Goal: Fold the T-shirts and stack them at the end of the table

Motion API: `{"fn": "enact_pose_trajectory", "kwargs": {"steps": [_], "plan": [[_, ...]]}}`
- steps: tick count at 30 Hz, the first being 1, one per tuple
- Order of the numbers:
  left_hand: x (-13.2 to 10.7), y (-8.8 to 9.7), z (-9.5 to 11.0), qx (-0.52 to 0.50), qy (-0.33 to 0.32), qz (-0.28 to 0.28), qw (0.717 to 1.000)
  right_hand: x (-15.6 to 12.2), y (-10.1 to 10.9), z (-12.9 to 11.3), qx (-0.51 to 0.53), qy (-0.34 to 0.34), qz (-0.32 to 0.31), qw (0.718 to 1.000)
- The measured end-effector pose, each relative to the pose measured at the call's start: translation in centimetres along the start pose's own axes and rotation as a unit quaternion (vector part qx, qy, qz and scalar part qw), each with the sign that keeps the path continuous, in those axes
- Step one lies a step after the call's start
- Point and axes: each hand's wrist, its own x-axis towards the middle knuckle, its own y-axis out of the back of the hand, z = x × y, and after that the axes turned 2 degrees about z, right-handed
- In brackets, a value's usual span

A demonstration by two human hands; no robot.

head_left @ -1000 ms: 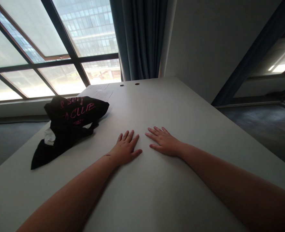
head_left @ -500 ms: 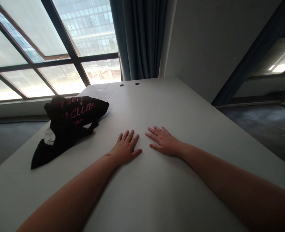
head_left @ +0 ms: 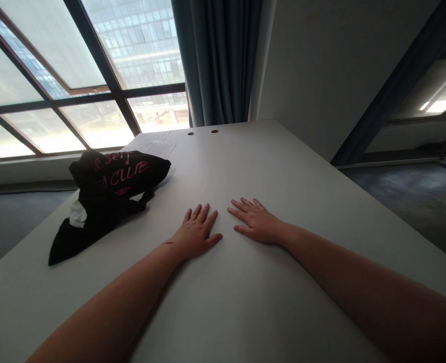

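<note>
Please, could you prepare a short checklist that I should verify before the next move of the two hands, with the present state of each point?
1. Bare left hand lies palm down on the flat white table, holding nothing: ok.
2. Bare right hand lies palm down too, fingers spread, holding nothing: ok.
3. Hands apart from each other, with a gap between them: ok.
4. Crumpled black fabric item with pink lettering not touched by either hand: ok.
5. Black item spread out flat: not ok, it is bunched up.
6. What the white material partly covered by the black item is: cannot tell.
</note>
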Motion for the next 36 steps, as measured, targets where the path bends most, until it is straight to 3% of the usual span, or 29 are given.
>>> {"fn": "enact_pose_trajectory", "kwargs": {"steps": [21, 36], "plan": [[0.0, 0.1, 0.0, -0.002, -0.001, -0.003, 1.0, 0.0, 0.1, -0.1, -0.001, -0.005, -0.002, 1.0], [0.1, -0.1, -1.2, -0.023, -0.014, 0.032, 0.999, 0.0, -0.2, 0.1, 0.01, 0.001, 0.007, 1.0]]}}
